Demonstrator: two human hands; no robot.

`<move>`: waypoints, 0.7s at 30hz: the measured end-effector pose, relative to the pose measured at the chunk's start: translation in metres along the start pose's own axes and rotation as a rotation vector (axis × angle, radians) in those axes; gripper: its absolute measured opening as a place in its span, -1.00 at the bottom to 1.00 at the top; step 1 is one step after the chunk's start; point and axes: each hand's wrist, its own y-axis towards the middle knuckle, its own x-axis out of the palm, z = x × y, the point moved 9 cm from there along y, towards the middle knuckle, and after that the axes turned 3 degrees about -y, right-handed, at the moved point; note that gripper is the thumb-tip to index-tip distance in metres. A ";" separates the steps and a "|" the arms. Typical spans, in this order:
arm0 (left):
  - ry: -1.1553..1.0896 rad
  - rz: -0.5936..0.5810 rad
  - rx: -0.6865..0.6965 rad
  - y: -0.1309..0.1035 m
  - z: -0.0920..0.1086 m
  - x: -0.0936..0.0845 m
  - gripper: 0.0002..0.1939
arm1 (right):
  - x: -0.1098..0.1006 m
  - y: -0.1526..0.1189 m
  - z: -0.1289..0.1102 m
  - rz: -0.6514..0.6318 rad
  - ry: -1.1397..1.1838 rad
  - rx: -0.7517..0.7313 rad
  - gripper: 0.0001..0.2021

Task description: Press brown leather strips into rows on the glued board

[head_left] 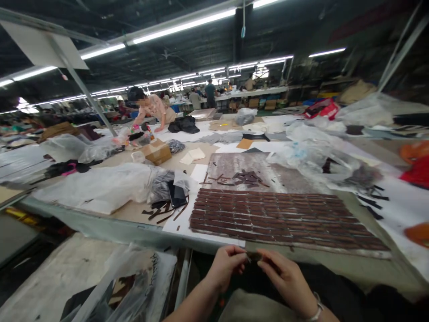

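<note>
Just in front of the table's near edge, my left hand (226, 267) is closed, thumb and forefinger pinched together. My right hand (284, 272), a bracelet on its wrist, pinches the same way close to its right. Something small and dark seems to span the gap between the fingertips, too small to make out. Beyond both hands, rows of dark brown strips (254, 213) lie side by side on a greyish board (298, 179). A loose heap of similar brown strips (248, 178) rests behind the rows on that board.
Left of the board are a dark phone (177, 195), loose dark strips (165, 211) and a plastic-wrapped white bundle (100, 188). Clear plastic bags (315, 154) lie at right. A cardboard box (157, 152) stands farther back. Across the table a person (156, 109) leans over.
</note>
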 end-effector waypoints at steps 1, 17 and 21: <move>0.022 0.008 0.011 0.005 0.007 -0.003 -0.74 | -0.005 -0.003 0.006 0.015 -0.015 0.008 -0.75; 0.230 0.399 0.310 0.175 0.185 -0.095 -0.70 | -0.046 -0.047 0.046 -0.030 -0.180 0.064 -0.66; 0.453 0.517 0.342 0.211 0.220 -0.108 -0.62 | -0.050 -0.045 0.054 -0.014 -0.131 0.128 -0.69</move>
